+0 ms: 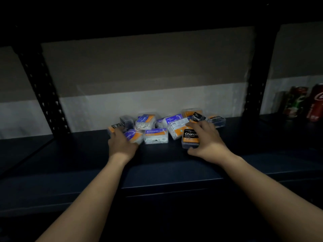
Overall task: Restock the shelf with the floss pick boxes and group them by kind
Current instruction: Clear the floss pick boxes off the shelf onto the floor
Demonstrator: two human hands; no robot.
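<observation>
From the head camera, your floss pick boxes (166, 126) lie jumbled at the back of the dark shelf (157, 163), long axes pointing every way. Your right hand (208, 140) grips an upright Charcoal box (190, 137); your left hand (122, 144) curls round a tilted Smooth box (134, 135)

One head-worn wide-angle view looks forward and down, close, into a dark shelf (157, 165) bay, facing its back wall (139, 70).

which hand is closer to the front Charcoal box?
Right. The right hand grips the front Charcoal box; the left hand is off to its left, on a Smooth box.
</observation>
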